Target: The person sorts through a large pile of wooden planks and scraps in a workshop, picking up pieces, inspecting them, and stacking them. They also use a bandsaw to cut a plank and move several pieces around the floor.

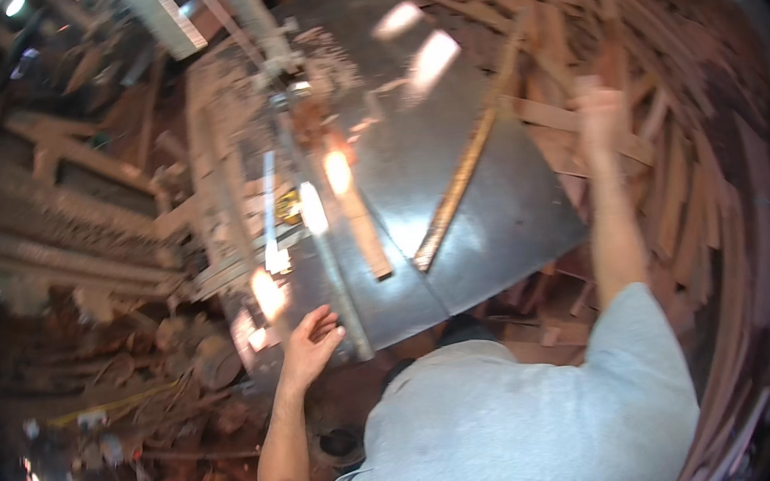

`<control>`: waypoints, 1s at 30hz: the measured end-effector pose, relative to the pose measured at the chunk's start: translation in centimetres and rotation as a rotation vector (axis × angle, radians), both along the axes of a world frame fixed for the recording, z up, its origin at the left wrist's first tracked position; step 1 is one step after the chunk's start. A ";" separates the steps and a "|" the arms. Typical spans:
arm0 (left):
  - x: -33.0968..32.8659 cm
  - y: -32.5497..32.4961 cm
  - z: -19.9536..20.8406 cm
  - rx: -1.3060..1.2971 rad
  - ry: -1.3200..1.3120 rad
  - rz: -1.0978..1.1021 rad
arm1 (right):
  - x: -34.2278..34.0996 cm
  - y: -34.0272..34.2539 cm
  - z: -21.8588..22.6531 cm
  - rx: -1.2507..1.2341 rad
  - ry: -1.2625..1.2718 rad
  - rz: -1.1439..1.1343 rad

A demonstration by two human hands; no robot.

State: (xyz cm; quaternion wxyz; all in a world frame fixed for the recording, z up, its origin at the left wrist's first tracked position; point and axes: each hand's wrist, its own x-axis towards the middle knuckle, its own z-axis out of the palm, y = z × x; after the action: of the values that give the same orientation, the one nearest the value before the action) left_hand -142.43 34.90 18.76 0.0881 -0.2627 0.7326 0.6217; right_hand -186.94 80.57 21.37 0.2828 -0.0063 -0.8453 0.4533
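Observation:
My left hand [310,351] hovers by the near left edge of a grey metal saw table [507,216], beside the end of a long metal fence [338,289]. Its fingers are loosely bent and apart, with nothing seen in them. My right hand [600,108] reaches out past the table's right edge, over a heap of wood strips [673,195]; motion blurs its fingers. On the table, a short wooden strip [368,243] lies close to the fence. A longer, rough-edged wooden strip [460,188] lies slantwise to its right, its far end passing the table edge.
An upright machine post [247,17] rises at the table's far side. Left of the fence are a yellow object [288,207] and sawdust-strewn boards [218,174]. A timber frame [71,149] stands farther left. Wood scraps [559,330] lie below the table's near edge.

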 end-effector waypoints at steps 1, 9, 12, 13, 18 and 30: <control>-0.7 1.6 -0.7 -0.028 0.049 -0.048 | 1.5 -2.6 -2.1 0.184 -0.051 0.073; -8.4 10.8 1.1 -0.434 0.356 -0.290 | 5.5 -14.2 -10.4 0.205 -0.609 0.346; -10.4 12.4 2.2 -0.619 0.413 -0.344 | 7.0 -14.4 -10.5 -0.213 -0.659 0.468; -10.9 12.6 2.4 -0.655 0.404 -0.352 | 8.0 -14.4 -10.6 -0.473 -0.813 0.514; -11.6 10.7 2.7 -0.577 -0.042 -0.426 | 16.5 -15.3 -11.0 -1.336 -0.950 0.731; 0.2 -3.1 1.1 -1.502 0.162 -0.188 | 15.8 -8.9 -11.0 -0.619 -0.908 0.497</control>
State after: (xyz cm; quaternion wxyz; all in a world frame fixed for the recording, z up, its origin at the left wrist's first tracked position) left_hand -142.27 31.77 19.87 -0.1158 -0.1419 0.9824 -0.0368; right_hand -171.14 71.65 10.39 -0.2361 -0.0835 -0.6863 0.6829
